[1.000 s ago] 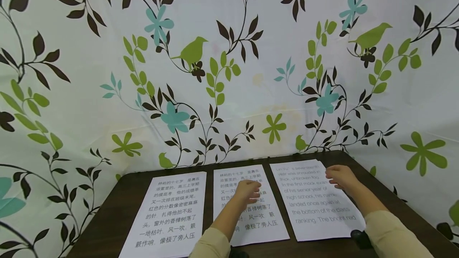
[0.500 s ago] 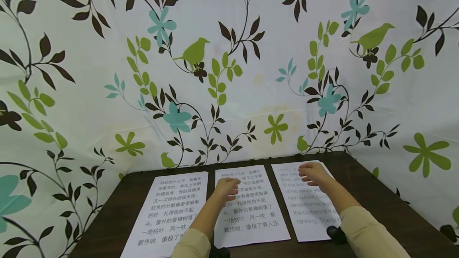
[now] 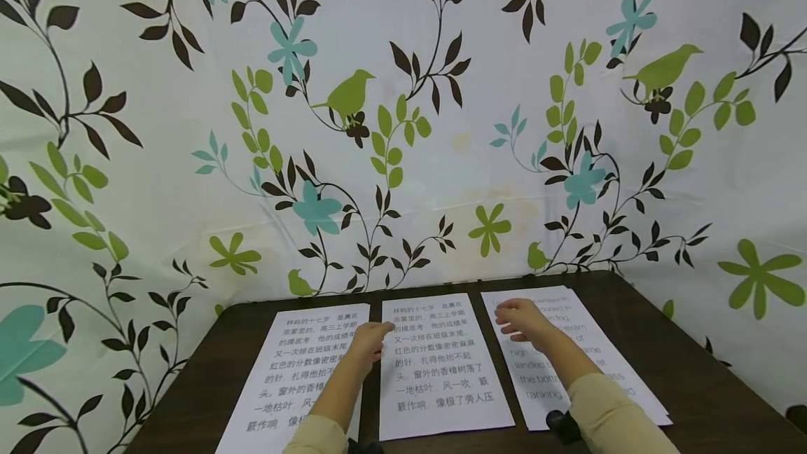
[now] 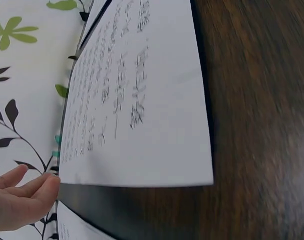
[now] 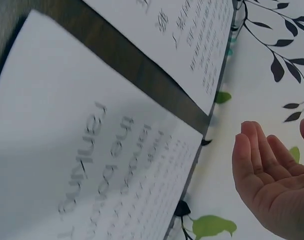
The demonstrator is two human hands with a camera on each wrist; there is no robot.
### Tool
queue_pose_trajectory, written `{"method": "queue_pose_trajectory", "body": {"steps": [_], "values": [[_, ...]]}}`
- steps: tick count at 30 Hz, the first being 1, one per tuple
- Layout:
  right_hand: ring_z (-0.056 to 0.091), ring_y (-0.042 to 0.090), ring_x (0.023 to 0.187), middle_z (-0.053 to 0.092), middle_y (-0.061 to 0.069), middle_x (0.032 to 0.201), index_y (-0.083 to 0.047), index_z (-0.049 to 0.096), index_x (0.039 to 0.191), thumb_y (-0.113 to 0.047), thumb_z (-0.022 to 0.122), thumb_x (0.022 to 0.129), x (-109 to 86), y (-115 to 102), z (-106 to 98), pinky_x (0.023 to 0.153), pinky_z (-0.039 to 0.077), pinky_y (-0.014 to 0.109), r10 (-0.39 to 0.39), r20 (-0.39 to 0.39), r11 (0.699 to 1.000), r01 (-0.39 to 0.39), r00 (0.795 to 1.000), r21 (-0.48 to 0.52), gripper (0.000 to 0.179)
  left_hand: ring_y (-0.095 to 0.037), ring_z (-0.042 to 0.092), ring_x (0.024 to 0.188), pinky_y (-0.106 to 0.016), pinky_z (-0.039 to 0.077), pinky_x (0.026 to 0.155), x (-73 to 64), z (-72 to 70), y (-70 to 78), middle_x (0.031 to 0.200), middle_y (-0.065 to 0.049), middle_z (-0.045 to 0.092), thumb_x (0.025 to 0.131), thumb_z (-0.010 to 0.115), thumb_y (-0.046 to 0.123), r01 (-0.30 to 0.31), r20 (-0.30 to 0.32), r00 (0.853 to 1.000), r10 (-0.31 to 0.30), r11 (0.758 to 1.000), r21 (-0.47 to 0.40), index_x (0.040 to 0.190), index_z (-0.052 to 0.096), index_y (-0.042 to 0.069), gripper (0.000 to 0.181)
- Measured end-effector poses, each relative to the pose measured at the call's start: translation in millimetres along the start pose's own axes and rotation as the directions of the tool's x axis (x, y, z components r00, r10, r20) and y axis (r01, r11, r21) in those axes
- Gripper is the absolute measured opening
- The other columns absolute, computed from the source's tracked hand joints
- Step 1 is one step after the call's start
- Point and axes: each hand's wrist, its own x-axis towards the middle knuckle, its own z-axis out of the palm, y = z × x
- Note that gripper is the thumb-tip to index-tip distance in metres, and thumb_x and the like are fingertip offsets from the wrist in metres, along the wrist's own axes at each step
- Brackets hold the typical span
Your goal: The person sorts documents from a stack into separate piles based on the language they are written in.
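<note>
Three stacks of printed paper lie side by side on a dark wooden table. In the head view my left hand (image 3: 368,343) hovers over the gap between the left paper (image 3: 271,377) and the middle paper (image 3: 444,377), both with Chinese text. My right hand (image 3: 522,319) is above the right paper (image 3: 592,349), printed in English, and covers some of its lines. Both hands hold nothing; the fingers are relaxed and slightly bent. In the right wrist view the right hand (image 5: 274,180) shows its palm, apart from the sheets. The left hand (image 4: 24,197) appears beside a paper corner.
The dark wooden table (image 3: 195,384) backs onto a white cloth (image 3: 429,160) patterned with leaves, flowers and birds. Black wrist devices (image 3: 563,426) sit under the sleeves near the front of the papers.
Both hands have moved left: the left hand from over the middle paper to the gap beside it, the right hand from the right paper's outer edge to its left part. The papers stay put.
</note>
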Motion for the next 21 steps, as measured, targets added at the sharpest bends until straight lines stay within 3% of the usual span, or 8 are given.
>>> {"method": "queue_pose_trajectory", "body": {"steps": [6, 14, 21], "values": [[0.054, 0.033, 0.083, 0.054, 0.021, 0.095, 0.011, 0.044, 0.112, -0.015, 0.050, 0.083, -4.9, 7.0, 16.4, 0.066, 0.047, 0.041, 0.049, 0.039, 0.998, -0.051, 0.998, 0.032, 0.039, -0.042, 0.042, 0.101, -0.046, 0.038, 0.080, -1.9, -7.6, -8.3, 0.112, -0.030, 0.043, 0.078, 0.056, 0.023, 0.058, -0.040, 0.998, -0.057, 0.998, 0.025, 0.115, 0.041, -0.015, 0.055], [0.049, 0.033, 0.085, 0.048, 0.024, 0.095, 0.011, 0.043, 0.110, -0.016, 0.051, 0.083, -12.7, 20.9, 29.5, 0.064, 0.047, 0.041, 0.155, 0.076, 0.987, -0.158, 0.985, 0.041, 0.039, -0.040, 0.043, 0.100, -0.047, 0.037, 0.081, -2.7, -8.5, -14.6, 0.114, -0.032, 0.041, 0.079, 0.056, 0.021, 0.115, -0.029, 0.993, -0.116, 0.993, -0.011, 0.119, 0.036, -0.016, 0.059], [0.051, 0.033, 0.083, 0.049, 0.025, 0.093, 0.011, 0.043, 0.108, -0.017, 0.051, 0.083, -10.2, 26.3, 33.3, 0.064, 0.047, 0.041, 0.176, 0.090, 0.978, -0.184, 0.980, 0.095, 0.038, -0.039, 0.044, 0.101, -0.046, 0.037, 0.080, -1.1, -6.3, -12.1, 0.113, -0.033, 0.042, 0.079, 0.055, 0.018, 0.143, -0.033, 0.989, -0.144, 0.989, -0.038, 0.119, 0.034, -0.017, 0.057]]}}
